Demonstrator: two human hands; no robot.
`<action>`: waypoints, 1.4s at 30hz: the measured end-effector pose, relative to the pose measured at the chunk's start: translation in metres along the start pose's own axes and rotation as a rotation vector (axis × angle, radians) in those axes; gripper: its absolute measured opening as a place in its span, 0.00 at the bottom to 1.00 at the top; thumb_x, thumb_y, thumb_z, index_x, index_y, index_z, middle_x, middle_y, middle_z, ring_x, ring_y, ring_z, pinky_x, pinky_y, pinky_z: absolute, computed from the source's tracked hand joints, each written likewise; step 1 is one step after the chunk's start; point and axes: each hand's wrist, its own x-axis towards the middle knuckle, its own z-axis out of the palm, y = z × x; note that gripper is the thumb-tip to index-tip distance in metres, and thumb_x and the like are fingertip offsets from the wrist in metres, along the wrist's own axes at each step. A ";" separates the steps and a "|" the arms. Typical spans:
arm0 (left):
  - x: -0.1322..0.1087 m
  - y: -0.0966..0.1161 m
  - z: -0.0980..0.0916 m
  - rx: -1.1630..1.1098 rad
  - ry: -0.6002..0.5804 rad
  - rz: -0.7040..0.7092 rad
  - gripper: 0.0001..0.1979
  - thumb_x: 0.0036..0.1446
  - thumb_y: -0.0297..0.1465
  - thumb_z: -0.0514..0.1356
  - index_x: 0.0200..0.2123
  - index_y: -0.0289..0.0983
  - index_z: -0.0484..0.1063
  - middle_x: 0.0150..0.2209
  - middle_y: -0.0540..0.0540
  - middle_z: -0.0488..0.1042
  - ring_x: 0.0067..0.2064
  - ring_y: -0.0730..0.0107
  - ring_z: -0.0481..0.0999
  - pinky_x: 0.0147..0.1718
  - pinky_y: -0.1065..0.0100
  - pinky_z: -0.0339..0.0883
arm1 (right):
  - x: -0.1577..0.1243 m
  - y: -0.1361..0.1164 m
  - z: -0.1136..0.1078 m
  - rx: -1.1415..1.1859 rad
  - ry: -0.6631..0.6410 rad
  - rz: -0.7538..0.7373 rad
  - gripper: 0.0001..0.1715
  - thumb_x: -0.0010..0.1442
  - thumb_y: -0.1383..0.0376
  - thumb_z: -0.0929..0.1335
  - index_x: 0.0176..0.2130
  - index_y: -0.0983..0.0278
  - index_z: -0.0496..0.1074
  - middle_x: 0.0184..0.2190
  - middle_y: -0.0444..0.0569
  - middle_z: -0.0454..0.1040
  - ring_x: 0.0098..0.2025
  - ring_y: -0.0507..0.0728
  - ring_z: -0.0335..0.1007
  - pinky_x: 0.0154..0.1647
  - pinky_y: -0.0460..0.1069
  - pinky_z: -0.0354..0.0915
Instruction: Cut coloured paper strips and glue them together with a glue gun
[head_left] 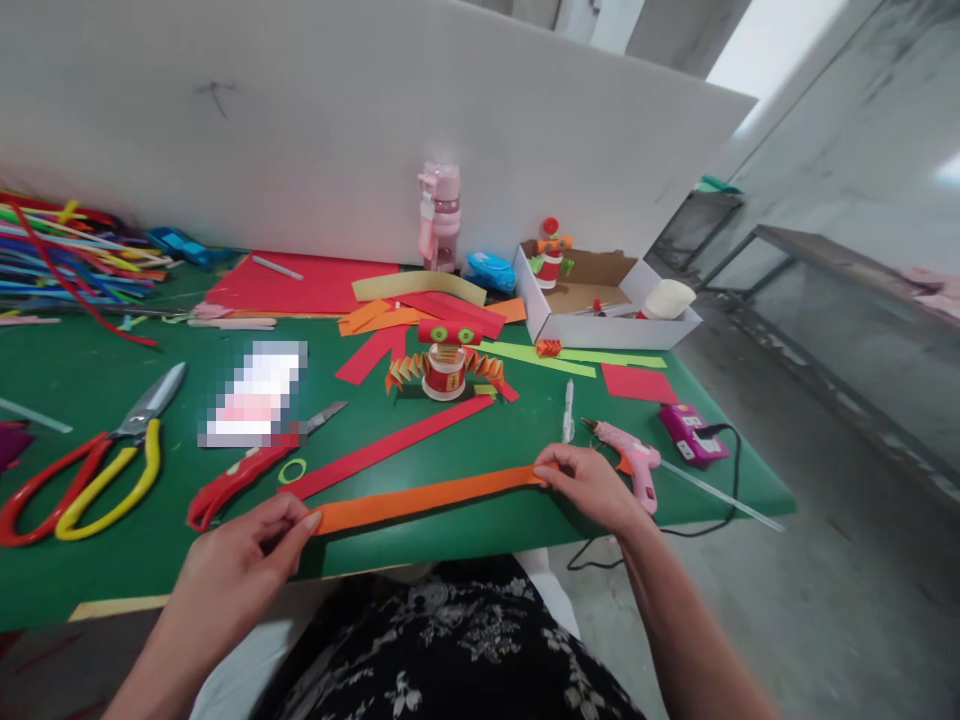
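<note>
An orange paper strip (pixel 427 498) is stretched between my two hands, just above the near edge of the green table. My left hand (pixel 251 555) pinches its left end between thumb and fingers. At the other end my right hand (pixel 589 488) grips it the same way. Behind the strip lies a longer red paper strip (pixel 390 445), slanting away to the right. Beyond that stands a paper figure (pixel 444 368) with a red body, green ring eyes and folded orange arms. A small green paper ring (pixel 292 471) lies near my left hand.
Left are scissors (pixel 135 430), a red utility knife (pixel 244 480) with its blade out, and a blurred-out rectangle (pixel 259 395). Right are a pink glue gun (pixel 634 460), a white pen (pixel 568 410) and a purple corded box (pixel 691 435). A white box (pixel 585 328) and pink bottle (pixel 441 215) stand behind.
</note>
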 end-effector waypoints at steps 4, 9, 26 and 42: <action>-0.002 -0.005 -0.001 0.090 -0.061 0.041 0.22 0.52 0.55 0.51 0.22 0.45 0.70 0.15 0.54 0.68 0.17 0.69 0.66 0.18 0.69 0.58 | -0.003 0.005 -0.001 0.012 0.030 0.052 0.12 0.58 0.58 0.67 0.28 0.62 0.72 0.24 0.44 0.75 0.26 0.53 0.66 0.29 0.47 0.60; -0.004 0.013 -0.008 0.294 0.060 0.144 0.21 0.53 0.51 0.47 0.24 0.46 0.72 0.19 0.48 0.75 0.21 0.55 0.74 0.20 0.62 0.61 | -0.010 0.003 -0.002 -0.069 0.048 -0.010 0.12 0.61 0.64 0.64 0.28 0.62 0.72 0.25 0.44 0.76 0.29 0.54 0.70 0.34 0.48 0.63; 0.047 0.040 0.028 0.671 -0.027 0.584 0.19 0.61 0.25 0.45 0.34 0.35 0.77 0.35 0.35 0.77 0.39 0.46 0.76 0.40 0.50 0.69 | -0.009 -0.002 0.010 -0.197 0.144 -0.015 0.08 0.62 0.65 0.66 0.31 0.61 0.73 0.28 0.44 0.78 0.31 0.55 0.72 0.34 0.48 0.60; 0.030 0.038 0.040 0.581 0.334 1.069 0.16 0.65 0.25 0.50 0.42 0.30 0.78 0.36 0.39 0.80 0.38 0.57 0.75 0.39 0.58 0.67 | 0.004 -0.013 0.023 -0.150 0.224 0.008 0.06 0.62 0.68 0.67 0.32 0.62 0.73 0.30 0.45 0.77 0.33 0.54 0.72 0.36 0.47 0.61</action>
